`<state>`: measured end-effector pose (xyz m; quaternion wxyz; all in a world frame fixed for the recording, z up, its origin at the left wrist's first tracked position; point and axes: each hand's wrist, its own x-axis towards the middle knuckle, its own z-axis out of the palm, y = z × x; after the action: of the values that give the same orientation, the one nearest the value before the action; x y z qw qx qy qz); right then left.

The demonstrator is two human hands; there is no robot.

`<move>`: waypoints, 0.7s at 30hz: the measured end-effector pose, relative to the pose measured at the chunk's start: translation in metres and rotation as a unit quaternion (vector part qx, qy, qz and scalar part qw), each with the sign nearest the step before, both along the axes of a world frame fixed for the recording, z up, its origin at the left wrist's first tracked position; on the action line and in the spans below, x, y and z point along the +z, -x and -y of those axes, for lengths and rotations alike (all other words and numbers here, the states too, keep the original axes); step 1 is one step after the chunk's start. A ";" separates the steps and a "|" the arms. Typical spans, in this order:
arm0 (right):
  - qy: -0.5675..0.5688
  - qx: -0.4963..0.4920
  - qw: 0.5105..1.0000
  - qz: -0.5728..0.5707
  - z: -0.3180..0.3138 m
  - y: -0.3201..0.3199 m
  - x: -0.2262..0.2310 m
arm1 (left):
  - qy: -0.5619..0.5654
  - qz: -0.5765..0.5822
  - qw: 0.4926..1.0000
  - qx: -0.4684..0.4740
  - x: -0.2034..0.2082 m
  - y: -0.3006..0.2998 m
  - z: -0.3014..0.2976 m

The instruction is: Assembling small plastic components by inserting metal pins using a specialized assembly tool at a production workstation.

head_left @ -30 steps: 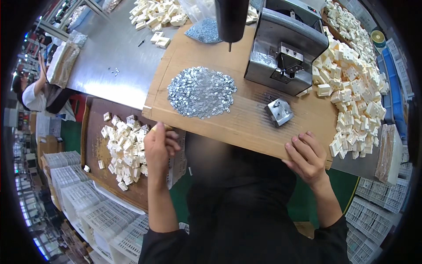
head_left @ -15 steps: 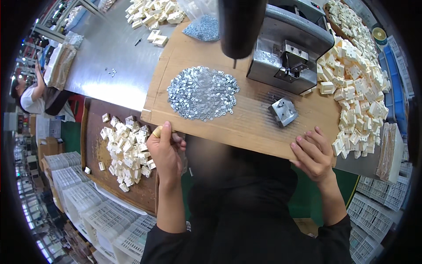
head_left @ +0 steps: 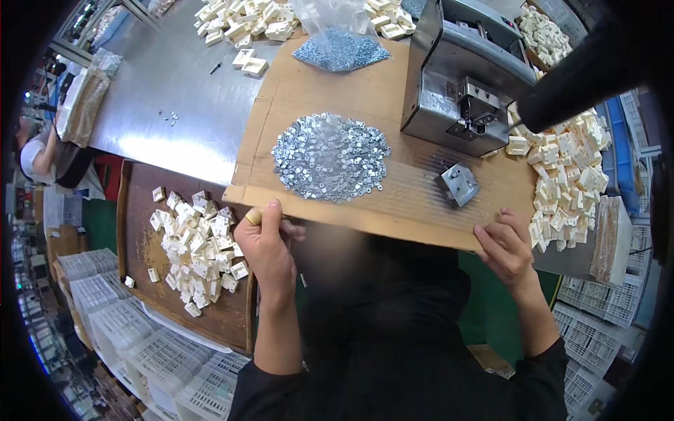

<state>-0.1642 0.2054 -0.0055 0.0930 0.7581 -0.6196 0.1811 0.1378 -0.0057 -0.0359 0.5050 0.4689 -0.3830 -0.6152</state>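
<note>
A brown cardboard sheet (head_left: 337, 91) lies on the metal bench, its near edge toward me. My left hand (head_left: 269, 245) pinches that edge near its left corner, thumb on top and fingers partly hidden; a yellowish band is round one finger. At the right end of the same edge, my right hand (head_left: 508, 247) grips the cardboard with curled fingers. A round heap of small metal pieces (head_left: 330, 158) sits on the sheet. To its right are a metal block (head_left: 459, 185) and a grey metal machine (head_left: 456, 84). A dark cylindrical tool (head_left: 569, 91) with a thin tip hangs by the machine.
Cream plastic parts (head_left: 569, 182) are heaped at right; more parts (head_left: 200, 245) lie in a brown tray (head_left: 147, 281). A clear bag of metal pieces (head_left: 342, 50) rests at the back. White crates (head_left: 140, 337) are stacked lower left. Another person (head_left: 42, 158) is at far left.
The dark cylindrical tool has swung from above the cardboard to the right, past the machine's front. More of the clear bag shows. Both hands stay at the cardboard's near edge; the right fingers are more curled.
</note>
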 end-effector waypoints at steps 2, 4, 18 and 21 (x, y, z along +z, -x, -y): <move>0.000 -0.008 1.000 0.011 0.002 0.000 0.002 | -0.044 0.001 0.999 0.003 -0.001 -0.001 0.001; -0.015 0.000 0.998 0.053 0.004 0.000 0.006 | -0.037 -0.003 0.999 0.003 -0.002 -0.001 0.003; -0.027 -0.018 0.997 0.074 0.015 0.006 0.014 | -0.043 0.090 0.994 -0.051 0.028 0.012 0.031; -0.023 -0.033 0.996 0.085 0.010 -0.005 0.012 | 0.009 0.061 0.998 -0.029 0.007 0.000 0.021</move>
<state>-0.1588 0.1957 0.0060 0.0290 0.7214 -0.6535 0.2273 0.1380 -0.0264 -0.0289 0.4672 0.4897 -0.4319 -0.5961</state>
